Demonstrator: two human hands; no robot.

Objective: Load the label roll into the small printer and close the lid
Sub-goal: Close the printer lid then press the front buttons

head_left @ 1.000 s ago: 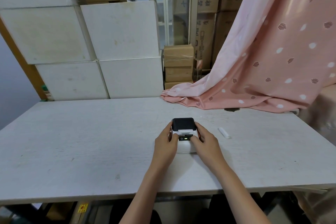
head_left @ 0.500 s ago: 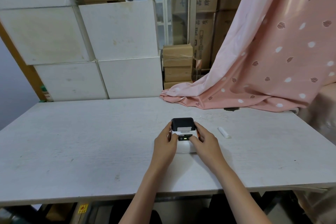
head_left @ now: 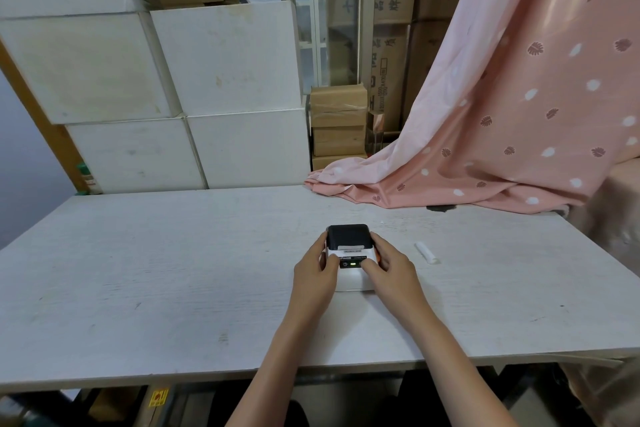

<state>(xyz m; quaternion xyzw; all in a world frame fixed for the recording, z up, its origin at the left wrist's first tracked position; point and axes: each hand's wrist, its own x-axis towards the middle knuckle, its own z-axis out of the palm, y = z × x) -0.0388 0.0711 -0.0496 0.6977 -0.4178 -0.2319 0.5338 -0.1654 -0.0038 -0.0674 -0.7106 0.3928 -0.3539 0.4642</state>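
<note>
A small white printer (head_left: 350, 277) with a black lid (head_left: 348, 236) stands on the white table (head_left: 173, 270), a green light lit on its front panel. The lid lies down flat on the body, with a strip of label paper showing at its front slot. My left hand (head_left: 314, 274) grips the printer's left side, thumb on the front panel. My right hand (head_left: 389, 269) grips the right side, thumb near the light. The label roll itself is hidden inside.
A small white tube-like piece (head_left: 426, 252) lies on the table right of the printer. Pink dotted cloth (head_left: 502, 135) drapes onto the table's far right. White boxes (head_left: 221, 87) and cardboard cartons (head_left: 338, 125) stack behind the table.
The black lid has come down from partly raised to flat on the printer body. Both hands stayed on the printer's sides.
</note>
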